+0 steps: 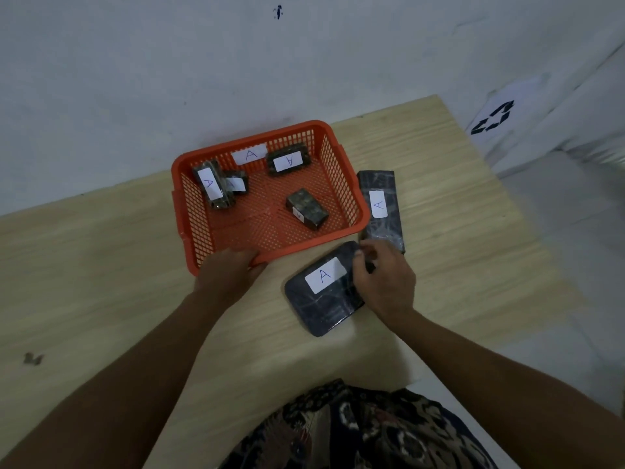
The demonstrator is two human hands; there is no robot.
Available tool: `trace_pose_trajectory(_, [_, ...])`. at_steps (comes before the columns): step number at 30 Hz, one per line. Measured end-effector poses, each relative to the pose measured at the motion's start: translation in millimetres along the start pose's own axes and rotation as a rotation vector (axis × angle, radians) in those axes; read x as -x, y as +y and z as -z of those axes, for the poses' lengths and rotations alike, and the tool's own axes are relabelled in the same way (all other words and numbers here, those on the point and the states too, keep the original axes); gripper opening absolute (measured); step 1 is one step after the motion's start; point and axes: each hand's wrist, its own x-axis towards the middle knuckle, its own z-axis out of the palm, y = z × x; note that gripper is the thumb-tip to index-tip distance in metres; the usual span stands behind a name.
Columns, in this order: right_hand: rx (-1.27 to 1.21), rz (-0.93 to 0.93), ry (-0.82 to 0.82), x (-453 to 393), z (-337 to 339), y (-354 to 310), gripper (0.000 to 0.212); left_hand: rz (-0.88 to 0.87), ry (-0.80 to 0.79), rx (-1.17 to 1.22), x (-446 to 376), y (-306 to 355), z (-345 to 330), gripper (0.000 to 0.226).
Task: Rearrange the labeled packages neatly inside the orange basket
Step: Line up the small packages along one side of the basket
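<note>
Nearest the camera, patterned fabric [365,431] was cut off by the lower edge. Both forearms reached forward over the wooden table [101,265]. The right hand [384,280] gripped the right end of a dark flat package [321,292] labeled "A", fingers curled over its edge and hiding that end; the package lay on the table just in front of the orange basket [267,194]. The left hand [230,269] rested on the basket's near rim, fingers folded over it; how tightly it gripped could not be made out. A second flat package [382,208] marked "A" lay beside the basket's right wall, its near corner covered by the right hand. Inside the basket, one small package [307,208] lay near the center, its label mostly turned away; another [287,159] sat at the far right; at the far left one [211,187] overlapped a fourth [237,184], largely hiding it. A white label [249,154] on the basket's far wall read "A".
</note>
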Motion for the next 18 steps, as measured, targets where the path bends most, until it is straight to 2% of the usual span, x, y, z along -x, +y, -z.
trace_pose_trajectory(2, [-0.024,0.228,0.014,-16,-2,-16,0.013,-0.028,0.011,-0.003,2,-6,1,0.019])
trace_pose_trajectory(4, [-0.061,0.33,-0.021,-36,-12,-37,0.014,-0.039,-0.007,-0.007,5,-12,4,0.019])
trace_pose_trajectory(6, [-0.081,0.297,-0.107,-58,-28,-58,0.019,-0.029,-0.027,-0.006,9,-19,6,0.02])
trace_pose_trajectory(8, [-0.07,0.199,-0.265,-76,-47,-75,0.028,-0.014,-0.024,-0.009,15,-24,8,0.021])
trace_pose_trajectory(11, [0.055,0.061,-0.477,-98,-69,-85,0.045,0.008,0.005,-0.032,20,-24,10,0.022])
trace_pose_trajectory(15, [0.163,0.089,-0.599,-116,-83,-85,0.061,0.005,0.037,-0.081,22,-23,8,0.024])
trace_pose_trajectory(18, [0.239,0.106,-0.696,-127,-89,-89,0.062,-0.012,0.054,-0.085,22,-24,4,0.025])
